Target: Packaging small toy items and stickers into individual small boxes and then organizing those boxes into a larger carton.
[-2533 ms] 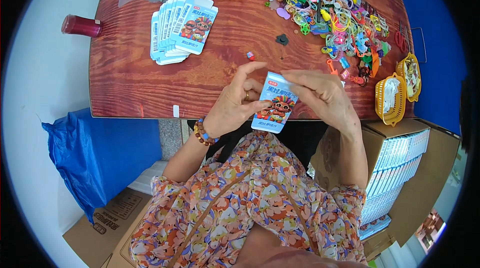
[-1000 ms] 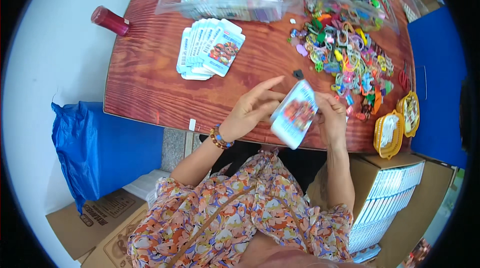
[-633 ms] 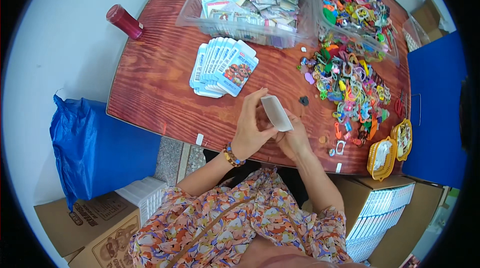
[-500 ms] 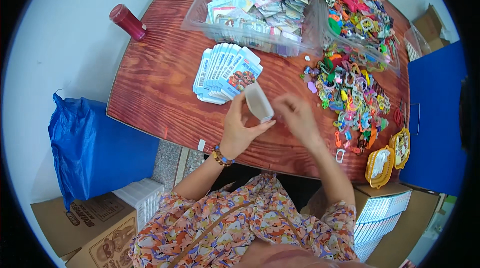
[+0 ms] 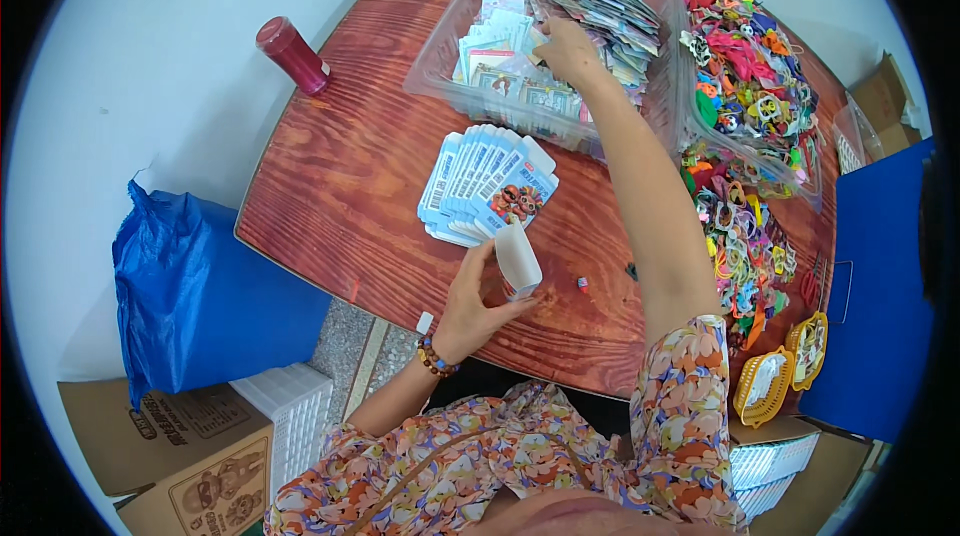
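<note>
My left hand [image 5: 474,304] is closed round a small white carton [image 5: 519,258], its open top facing up. Right beside it lies a fanned stack of flat blue-and-white cartons [image 5: 470,181] with a printed picture. At arm's length, my right hand [image 5: 570,56] is down in a clear plastic tub [image 5: 440,86]. Its fingers are curled among the packets and cards [image 5: 500,31] there; what they pinch, if anything, is hidden. A tiny red-and-blue trinket [image 5: 583,284] rests on the table to the right of the held carton.
A second clear tub [image 5: 750,56] of colourful trinkets stands at the right, with a loose heap [image 5: 745,256] before it. Two yellow baskets [image 5: 765,391] sit near the right edge. A red jar [image 5: 295,56] stands at the far left of the wooden table [image 5: 330,176].
My right hand has gone from beside the carton up into the packet tub. My left hand still holds the carton. The whole view has shifted a little.
</note>
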Available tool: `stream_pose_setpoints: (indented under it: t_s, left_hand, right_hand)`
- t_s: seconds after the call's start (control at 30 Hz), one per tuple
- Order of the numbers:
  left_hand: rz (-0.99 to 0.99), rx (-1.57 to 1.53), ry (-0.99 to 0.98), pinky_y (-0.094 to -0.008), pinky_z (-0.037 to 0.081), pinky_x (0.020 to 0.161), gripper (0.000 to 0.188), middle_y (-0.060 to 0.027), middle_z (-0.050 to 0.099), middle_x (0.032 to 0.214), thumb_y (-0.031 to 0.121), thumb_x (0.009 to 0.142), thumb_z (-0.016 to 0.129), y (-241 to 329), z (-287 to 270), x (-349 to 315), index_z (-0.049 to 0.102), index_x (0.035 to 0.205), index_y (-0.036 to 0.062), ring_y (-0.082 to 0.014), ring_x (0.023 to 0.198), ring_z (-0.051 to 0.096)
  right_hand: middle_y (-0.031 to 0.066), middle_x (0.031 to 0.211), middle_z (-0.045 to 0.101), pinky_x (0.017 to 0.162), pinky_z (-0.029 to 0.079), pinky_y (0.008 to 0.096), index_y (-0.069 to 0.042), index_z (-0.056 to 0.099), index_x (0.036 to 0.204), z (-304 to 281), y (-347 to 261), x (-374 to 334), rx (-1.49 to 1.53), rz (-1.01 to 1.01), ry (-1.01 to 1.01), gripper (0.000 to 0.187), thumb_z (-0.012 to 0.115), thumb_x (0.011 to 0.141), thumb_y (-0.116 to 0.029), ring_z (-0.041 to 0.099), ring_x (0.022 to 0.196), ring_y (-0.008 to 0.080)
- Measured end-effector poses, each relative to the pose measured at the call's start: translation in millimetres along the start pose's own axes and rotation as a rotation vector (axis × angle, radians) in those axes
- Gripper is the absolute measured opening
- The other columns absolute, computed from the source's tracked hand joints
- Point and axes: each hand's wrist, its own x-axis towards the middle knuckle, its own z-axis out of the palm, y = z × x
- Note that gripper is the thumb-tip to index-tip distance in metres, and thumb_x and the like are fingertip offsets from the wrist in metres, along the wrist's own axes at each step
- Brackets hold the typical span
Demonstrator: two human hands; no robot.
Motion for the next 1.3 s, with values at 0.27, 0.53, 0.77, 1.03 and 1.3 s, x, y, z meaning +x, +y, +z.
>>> stream_pose_setpoints:
  t_s: [0.27, 0.53, 0.77, 1.03, 1.3]
  left_hand:
    - [0.052, 0.04, 0.025, -0.034, 0.048, 0.093, 0.078, -0.0126, 0.054, 0.121, 0.017, 0.073, 0.086, 2, -3, 2, 0.045, 0.138, -0.0008, -0.0227, 0.114, 0.056]
    - [0.185, 0.319, 0.071, -0.041, 0.047, 0.094, 0.072, -0.0187, 0.055, 0.117, 0.017, 0.072, 0.085, 22, 2, 18, 0.049, 0.131, -0.0008, -0.0348, 0.11, 0.057]
    - [0.307, 0.426, -0.081, -0.0439, 0.046, 0.098, 0.079, -0.0209, 0.051, 0.125, 0.012, 0.071, 0.084, 19, 24, 22, 0.043, 0.137, -0.0015, -0.0376, 0.117, 0.052]
    - [0.44, 0.557, -0.279, -0.0427, 0.046, 0.099, 0.082, -0.0193, 0.049, 0.131, 0.012, 0.071, 0.083, 25, 47, 5, 0.043, 0.141, 0.0011, -0.0365, 0.12, 0.052]
    - [0.411, 0.615, -0.325, -0.0446, 0.047, 0.098, 0.085, -0.0213, 0.051, 0.126, 0.011, 0.069, 0.084, 24, 50, -1, 0.041, 0.142, -0.0006, -0.0396, 0.118, 0.052]
  right_hand:
    - [0.0091, 0.08, 0.072, 0.064, 0.052, 0.0316, -0.006, 0.071, 0.093, -54, -5, -24, -0.073, 0.23, 0.184, 0.023, 0.071, 0.084, -0.027, 0.07, 0.067, 0.0168]
    - [-0.0045, 0.077, 0.064, 0.052, 0.035, 0.0198, -0.003, 0.07, 0.102, -153, -53, -173, 0.549, 0.087, 0.083, 0.016, 0.065, 0.092, -0.013, 0.049, 0.059, 0.0022]
    - [-0.0063, 0.075, 0.06, 0.056, 0.038, 0.0197, -0.002, 0.069, 0.096, -180, -61, -287, 0.571, 0.216, -0.142, 0.007, 0.064, 0.092, -0.004, 0.051, 0.067, -0.0004]
    - [0.0118, 0.077, 0.063, 0.064, 0.049, 0.0341, 0.003, 0.065, 0.089, -165, -47, -319, 0.212, 0.053, -0.255, 0.008, 0.066, 0.084, -0.004, 0.063, 0.07, 0.0227]
    - [0.0095, 0.082, 0.068, 0.063, 0.051, 0.0333, -0.002, 0.067, 0.116, -156, -34, -345, 0.255, -0.084, 0.025, 0.027, 0.065, 0.093, -0.016, 0.064, 0.067, 0.0196]
